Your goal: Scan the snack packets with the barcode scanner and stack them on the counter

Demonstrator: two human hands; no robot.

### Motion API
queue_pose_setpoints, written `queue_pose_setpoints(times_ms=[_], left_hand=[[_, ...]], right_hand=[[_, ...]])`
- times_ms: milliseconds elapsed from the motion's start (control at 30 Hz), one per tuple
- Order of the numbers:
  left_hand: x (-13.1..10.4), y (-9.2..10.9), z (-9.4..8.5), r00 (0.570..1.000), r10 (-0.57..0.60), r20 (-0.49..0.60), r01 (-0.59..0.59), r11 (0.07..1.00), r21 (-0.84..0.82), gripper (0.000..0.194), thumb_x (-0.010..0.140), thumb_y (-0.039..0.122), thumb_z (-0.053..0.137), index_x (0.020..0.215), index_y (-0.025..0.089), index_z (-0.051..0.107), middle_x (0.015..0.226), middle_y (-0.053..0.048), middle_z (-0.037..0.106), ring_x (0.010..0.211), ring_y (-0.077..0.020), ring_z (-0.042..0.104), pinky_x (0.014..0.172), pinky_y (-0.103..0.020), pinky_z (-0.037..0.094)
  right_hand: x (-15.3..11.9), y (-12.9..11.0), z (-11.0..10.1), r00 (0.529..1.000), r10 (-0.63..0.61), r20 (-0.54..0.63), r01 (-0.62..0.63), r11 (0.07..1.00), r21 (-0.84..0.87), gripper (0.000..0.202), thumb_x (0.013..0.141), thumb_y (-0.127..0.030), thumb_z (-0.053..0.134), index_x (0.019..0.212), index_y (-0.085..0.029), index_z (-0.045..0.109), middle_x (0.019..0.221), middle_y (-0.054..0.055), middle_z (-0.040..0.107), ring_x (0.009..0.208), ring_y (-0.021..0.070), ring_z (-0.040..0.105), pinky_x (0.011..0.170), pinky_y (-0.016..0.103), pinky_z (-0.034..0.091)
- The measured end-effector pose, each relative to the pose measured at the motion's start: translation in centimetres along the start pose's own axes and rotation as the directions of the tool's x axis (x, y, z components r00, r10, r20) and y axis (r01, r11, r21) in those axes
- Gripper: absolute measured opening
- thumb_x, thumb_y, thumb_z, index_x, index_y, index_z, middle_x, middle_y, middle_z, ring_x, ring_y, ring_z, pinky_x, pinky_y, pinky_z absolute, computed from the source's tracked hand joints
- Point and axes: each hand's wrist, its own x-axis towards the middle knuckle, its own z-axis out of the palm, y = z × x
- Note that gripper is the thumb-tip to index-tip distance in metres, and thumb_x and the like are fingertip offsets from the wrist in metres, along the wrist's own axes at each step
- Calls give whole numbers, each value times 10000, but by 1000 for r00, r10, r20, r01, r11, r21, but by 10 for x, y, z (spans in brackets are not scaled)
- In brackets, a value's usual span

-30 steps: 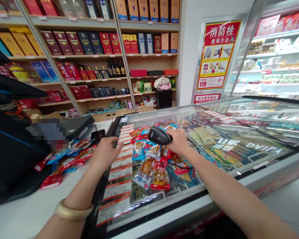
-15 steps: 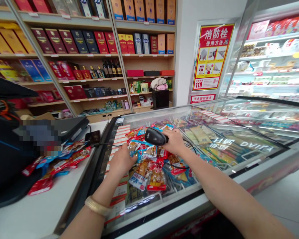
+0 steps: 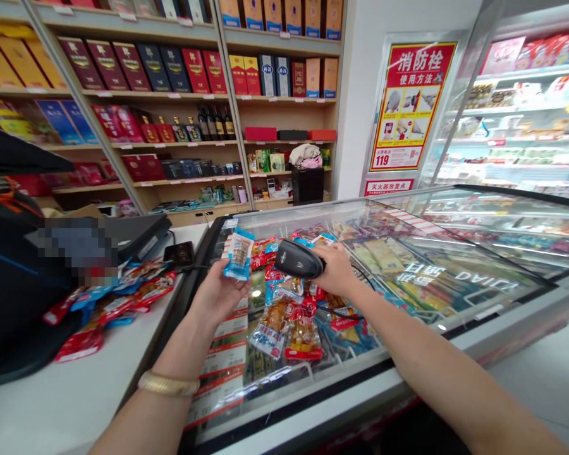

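My left hand [image 3: 220,294] holds up a small blue-edged snack packet [image 3: 239,254] over the left part of the glass freezer lid. My right hand [image 3: 336,268] grips a black barcode scanner [image 3: 298,259], whose head points left toward the packet. Several red and blue snack packets lie in a pile on the glass below and around the scanner, among them a red-edged one [image 3: 303,335] at the front. The scanner's black cable [image 3: 334,313] loops over the pile. A gold bracelet is on my left wrist.
A white counter [image 3: 123,373] at the left bears more packets [image 3: 118,303], a black phone-like device [image 3: 179,254] and a dark machine. The freezer [image 3: 455,325] stretches right. Shelves of boxes and bottles stand behind, beside a red wall poster [image 3: 413,107].
My left hand has risen from the pile and turned, now with a blue-edged packet in it. The scanner has stayed in my right hand nearly in place. The view has shifted slightly.
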Motion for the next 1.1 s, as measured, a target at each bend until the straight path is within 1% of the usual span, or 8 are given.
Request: queue_pose_setpoints(times_ms=[67,167,400,600,867,933,1000,1100], left_hand=[[-2,-2,3,999,-41,6,42,999,-28,181,931,211,475,860,150,630,750,-65,710,676,-174,690,649,-304,587],[-4,-6,4,999,-52,-1,52,999,9,191,952,183,470,905,127,647,793,-99,728,728,-173,711,665,-272,587],[-3,-15,5,996,88,30,-92,985,148,174,933,129,517,977,117,685,828,-86,747,701,-154,709,667,-267,602],[-4,-16,6,993,113,35,-117,983,141,199,949,99,493,947,92,691,815,-91,750,719,-153,719,664,-255,605],[-5,-17,6,995,92,26,-94,990,103,160,933,108,530,937,93,690,822,-97,741,736,-162,720,653,-252,607],[-5,-13,7,993,122,8,-122,991,50,137,883,49,562,920,99,684,808,-80,731,734,-152,715,644,-228,603],[-1,-2,4,981,193,-30,-195,980,-41,203,836,-27,553,925,106,676,822,-61,725,734,-126,707,647,-186,595],[12,27,-16,936,308,-168,-336,926,-172,289,831,-61,504,979,132,661,850,-44,711,738,-93,693,659,-140,583]], right_hand=[[0,-2,-1,1000,-10,3,10,1000,10,289,706,-361,735,961,-226,726,924,59,753,895,237,630,802,338,271],[0,-3,-3,1000,-7,11,7,1000,14,279,711,-367,726,948,-219,722,928,64,752,896,240,630,815,341,268],[1,-4,-5,999,-24,30,23,999,23,301,729,-392,717,979,-225,717,932,71,742,899,243,612,833,324,278],[2,-4,-6,999,-10,31,10,1000,17,245,715,-367,724,901,-208,708,895,64,727,856,231,613,814,324,275],[1,-2,-5,1000,-9,20,8,999,31,248,724,-366,712,920,-213,710,893,59,734,855,227,620,792,325,278],[0,-1,-4,1000,1,13,-2,999,36,230,723,-367,711,902,-221,709,881,54,734,858,229,620,787,322,278],[0,1,-2,1000,4,2,-4,999,38,235,721,-369,711,905,-223,709,890,55,734,866,232,621,790,320,282],[-1,3,0,1000,-11,-9,11,999,38,268,722,-372,710,941,-218,708,915,58,735,878,232,627,806,321,297]])
